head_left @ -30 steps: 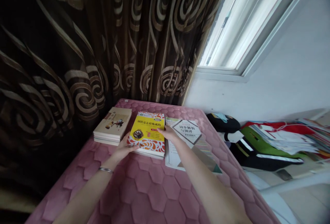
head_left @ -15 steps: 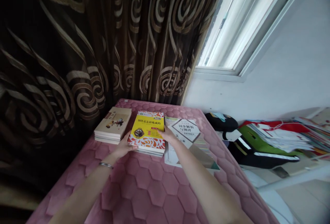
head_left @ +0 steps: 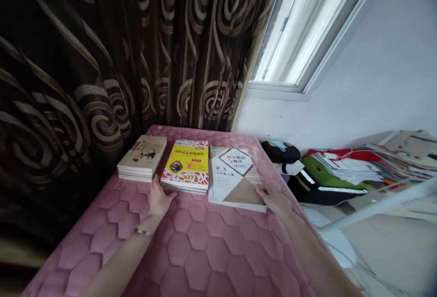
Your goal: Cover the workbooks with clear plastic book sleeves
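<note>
My left hand (head_left: pixel 161 199) is at the lower left corner of a stack of books topped by a yellow book (head_left: pixel 189 161) with orange-and-white patterned bands. Its thumb and fingers are spread around that corner. My right hand (head_left: pixel 276 200) grips the right edge of a white workbook (head_left: pixel 221 176) with a diamond frame and a brown triangle on its cover. The thumb rests on the cover; the other fingers are partly hidden. Left of the yellow book stands a stack of beige books (head_left: pixel 143 153). All three piles lie side by side on a pink quilted surface (head_left: pixel 194 251).
A dark patterned curtain (head_left: pixel 177 42) hangs behind and to the left. Beyond the right edge are a black case (head_left: pixel 280 152), a black-and-green bag (head_left: pixel 317 174) and piled papers (head_left: pixel 355 169). A window (head_left: pixel 287 37) is above.
My right hand has left the yellow book and moved right to the workbook's edge. My left hand has loosened around the yellow book's corner. The workbook pile looks straighter.
</note>
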Available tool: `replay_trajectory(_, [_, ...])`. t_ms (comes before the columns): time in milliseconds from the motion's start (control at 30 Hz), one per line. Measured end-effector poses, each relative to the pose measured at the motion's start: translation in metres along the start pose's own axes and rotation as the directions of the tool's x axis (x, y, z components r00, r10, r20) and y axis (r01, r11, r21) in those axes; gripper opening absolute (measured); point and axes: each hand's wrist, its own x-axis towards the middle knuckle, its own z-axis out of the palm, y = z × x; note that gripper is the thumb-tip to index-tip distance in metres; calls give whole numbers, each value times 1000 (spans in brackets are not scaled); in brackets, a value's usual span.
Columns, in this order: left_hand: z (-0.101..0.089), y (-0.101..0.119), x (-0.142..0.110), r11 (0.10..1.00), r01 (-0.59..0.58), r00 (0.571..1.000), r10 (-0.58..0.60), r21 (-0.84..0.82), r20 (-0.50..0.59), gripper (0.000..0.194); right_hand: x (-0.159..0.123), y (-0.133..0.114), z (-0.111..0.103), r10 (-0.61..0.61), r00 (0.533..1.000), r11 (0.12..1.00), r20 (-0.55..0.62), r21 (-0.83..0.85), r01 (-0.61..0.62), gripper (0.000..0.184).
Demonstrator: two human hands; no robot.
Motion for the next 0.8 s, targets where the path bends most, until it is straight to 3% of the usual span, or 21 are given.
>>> replay_trajectory(100, [4,13,-41,989,40,985,-16,144,-170,65,-1,-5,12,-59,998,982,15,182,55,39])
replay_trajectory(167, [9,26,-66,983,-50,997,60,176,-53,37,0,-8,17,-63,998,965,10,255,58,43])
replay_trajectory(233, [16,45,-82,972,-187,966,157,142,205,12,2,-6,18,-68,998,954,6,292,63,46])
replay_trajectory(300, [26,67,-86,957,-260,899,191,131,393,17,2,-3,18,-87,996,945,4,317,81,46])
replay_trajectory(400, [43,96,-80,922,-286,863,131,260,487,32,-1,1,18,-108,994,931,-9,351,104,46])
replay_trajectory(500, [59,107,-74,894,-293,857,89,339,507,22,-3,2,21,-107,994,923,-16,369,105,50])
replay_trajectory(600, [69,105,-74,890,-291,870,94,350,485,15,-1,4,25,-121,993,917,-5,382,114,51])
replay_trajectory(800, [73,99,-73,887,-306,881,127,344,457,9,6,10,33,-133,990,924,-43,356,140,49])
